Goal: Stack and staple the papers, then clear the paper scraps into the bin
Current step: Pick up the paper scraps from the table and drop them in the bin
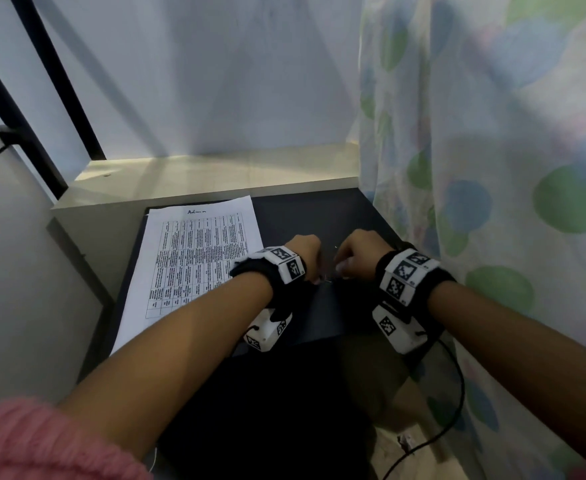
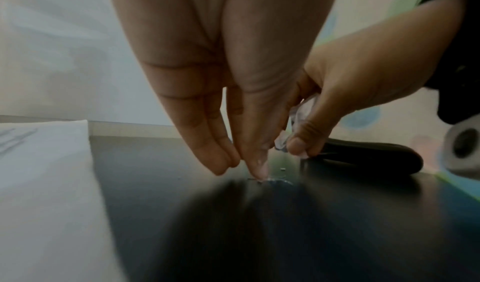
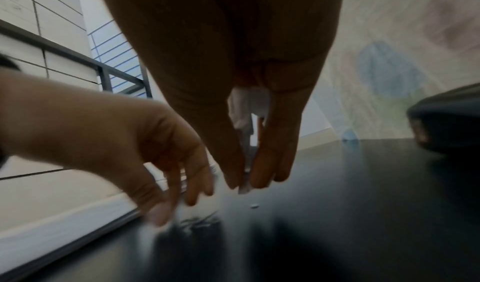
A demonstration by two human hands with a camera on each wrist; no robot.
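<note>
A stack of printed papers (image 1: 194, 258) lies on the left of the black table (image 1: 305, 209). My right hand (image 1: 340, 268) grips a bunch of crumpled white scraps (image 3: 246, 105) between thumb and fingers, just above the tabletop. Close beside it, my left hand (image 1: 315, 271) points down, its thumb tip (image 2: 259, 173) touching tiny bits (image 2: 262, 179) on the table, the other fingertips close by. I cannot tell whether it pinches anything. One small scrap (image 3: 254, 205) lies loose between the hands. A black stapler (image 2: 376, 157) lies behind the right hand.
A spotted curtain (image 1: 492, 168) hangs along the table's right edge. A pale ledge (image 1: 215, 174) runs behind the table under a white wall. A black cable (image 1: 457, 393) trails from my right wrist. No bin is in view.
</note>
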